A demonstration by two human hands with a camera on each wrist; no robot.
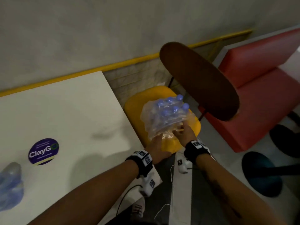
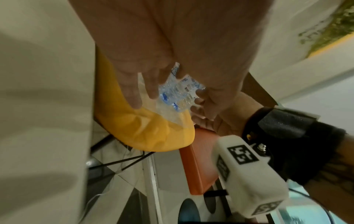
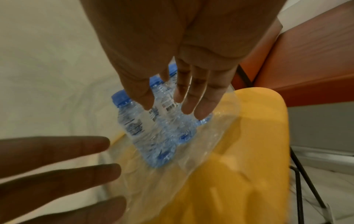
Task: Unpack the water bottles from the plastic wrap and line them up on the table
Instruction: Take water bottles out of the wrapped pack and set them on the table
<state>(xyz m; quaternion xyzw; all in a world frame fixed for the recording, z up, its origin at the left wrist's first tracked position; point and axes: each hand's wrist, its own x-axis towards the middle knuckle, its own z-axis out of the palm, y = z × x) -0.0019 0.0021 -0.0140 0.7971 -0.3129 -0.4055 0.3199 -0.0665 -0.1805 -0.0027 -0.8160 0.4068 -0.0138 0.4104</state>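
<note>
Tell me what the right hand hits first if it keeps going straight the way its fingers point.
Most likely the loose plastic wrap around the water bottles on the yellow chair seat. The right hand is open, fingers aimed at the pack; whether they already touch is unclear.

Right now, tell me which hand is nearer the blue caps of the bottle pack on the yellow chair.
Right. The right hand reaches onto the wrapped bottle pack, just below the blue caps; the left hand sits lower, at the loose wrap's near edge.
</note>
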